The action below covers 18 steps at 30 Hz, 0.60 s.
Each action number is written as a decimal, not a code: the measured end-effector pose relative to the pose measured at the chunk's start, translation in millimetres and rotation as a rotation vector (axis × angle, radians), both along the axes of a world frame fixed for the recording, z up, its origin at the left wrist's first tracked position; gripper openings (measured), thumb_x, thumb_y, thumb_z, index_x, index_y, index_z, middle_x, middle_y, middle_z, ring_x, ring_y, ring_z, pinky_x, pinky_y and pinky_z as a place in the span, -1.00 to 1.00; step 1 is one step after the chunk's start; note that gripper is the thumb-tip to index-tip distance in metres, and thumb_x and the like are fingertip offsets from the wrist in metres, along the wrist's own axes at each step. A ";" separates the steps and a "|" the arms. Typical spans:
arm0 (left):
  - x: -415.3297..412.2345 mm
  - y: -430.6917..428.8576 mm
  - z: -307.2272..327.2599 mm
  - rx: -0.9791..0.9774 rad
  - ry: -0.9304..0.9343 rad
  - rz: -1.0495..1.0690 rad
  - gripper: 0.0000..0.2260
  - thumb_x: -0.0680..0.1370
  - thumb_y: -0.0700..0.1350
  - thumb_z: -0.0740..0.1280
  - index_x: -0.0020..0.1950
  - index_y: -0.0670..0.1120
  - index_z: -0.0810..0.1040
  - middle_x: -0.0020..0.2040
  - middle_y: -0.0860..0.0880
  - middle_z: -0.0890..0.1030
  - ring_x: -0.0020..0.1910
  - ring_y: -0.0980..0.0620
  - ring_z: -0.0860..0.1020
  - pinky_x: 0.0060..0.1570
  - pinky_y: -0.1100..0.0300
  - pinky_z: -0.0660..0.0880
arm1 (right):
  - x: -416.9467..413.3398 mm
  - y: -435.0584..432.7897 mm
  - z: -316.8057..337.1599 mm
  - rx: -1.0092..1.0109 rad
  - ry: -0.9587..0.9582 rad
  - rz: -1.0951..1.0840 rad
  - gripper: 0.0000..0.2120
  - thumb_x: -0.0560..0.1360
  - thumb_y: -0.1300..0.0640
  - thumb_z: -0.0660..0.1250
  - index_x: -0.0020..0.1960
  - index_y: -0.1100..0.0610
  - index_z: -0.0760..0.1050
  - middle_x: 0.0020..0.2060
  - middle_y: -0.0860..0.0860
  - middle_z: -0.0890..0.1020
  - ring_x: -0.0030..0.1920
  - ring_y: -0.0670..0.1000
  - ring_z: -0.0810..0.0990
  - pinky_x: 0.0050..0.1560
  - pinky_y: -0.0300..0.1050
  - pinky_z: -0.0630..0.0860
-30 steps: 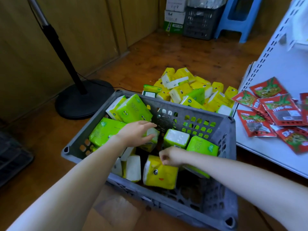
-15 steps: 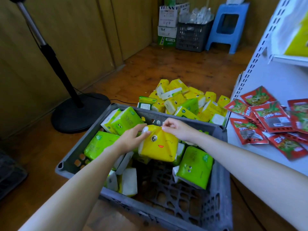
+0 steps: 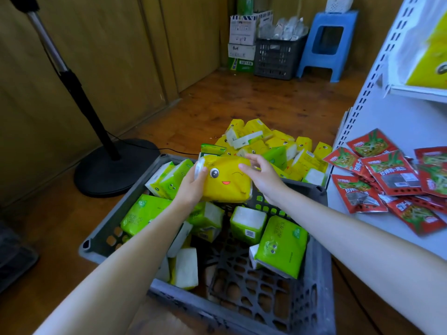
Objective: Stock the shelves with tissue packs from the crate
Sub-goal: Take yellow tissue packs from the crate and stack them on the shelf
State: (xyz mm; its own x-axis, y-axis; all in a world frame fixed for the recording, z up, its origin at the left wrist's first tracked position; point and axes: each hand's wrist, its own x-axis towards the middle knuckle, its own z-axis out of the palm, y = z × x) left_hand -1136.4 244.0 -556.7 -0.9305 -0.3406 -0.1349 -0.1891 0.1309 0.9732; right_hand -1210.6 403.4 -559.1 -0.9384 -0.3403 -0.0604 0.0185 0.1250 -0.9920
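Observation:
A yellow tissue pack (image 3: 226,181) with a cartoon face is held above the far end of the grey crate (image 3: 319,274). My left hand (image 3: 192,186) grips its left end, thumb on the front. My right hand (image 3: 262,175) is at its right end with fingers spread and loosely bent, fingertips at the pack's top edge. Several green tissue packs (image 3: 280,245) and white-ended packs lie in the crate. The white shelf (image 3: 411,117) stands to the right.
A heap of yellow and green tissue packs (image 3: 273,148) lies on the wooden floor behind the crate. Red snack packets (image 3: 387,175) cover the shelf's lower board. A black fan stand (image 3: 113,168) is on the left. A blue stool (image 3: 326,44), dark crate and boxes sit far back.
The yellow pack has been lifted out of the crate and passed from my right hand into my left. My right hand's fingers have loosened from it. The view has tilted upward.

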 end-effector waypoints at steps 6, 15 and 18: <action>-4.6 -3.2 -4.7 0.105 -0.048 0.068 -0.56 0.64 0.11 0.05 0.47 -0.02 0.28 0.37 -0.02 0.44 0.33 -0.04 0.43 0.35 -0.10 0.34 | -0.3 -10.0 -3.9 -0.058 -0.080 -0.037 -0.62 0.57 0.11 0.24 0.37 0.04 0.37 0.34 0.07 0.43 0.34 0.07 0.40 0.35 0.14 0.35; -12.1 -1.7 -2.4 0.080 -0.018 0.153 -0.47 0.58 0.17 0.15 0.51 0.00 0.21 0.47 0.02 0.28 0.44 -0.01 0.27 0.41 -0.11 0.24 | 9.6 -7.2 7.0 -0.099 0.007 -0.063 -0.66 0.60 0.18 0.17 0.37 0.08 0.38 0.40 0.03 0.36 0.42 -0.01 0.28 0.30 -0.22 0.25; -12.7 -2.7 -5.1 0.061 0.023 0.191 -0.47 0.56 0.18 0.18 0.48 -0.01 0.27 0.43 0.00 0.36 0.38 -0.02 0.36 0.36 -0.10 0.31 | 11.8 -10.4 9.8 -0.133 0.000 -0.095 -0.67 0.58 0.15 0.23 0.33 0.09 0.43 0.36 0.04 0.42 0.40 0.00 0.32 0.31 -0.19 0.30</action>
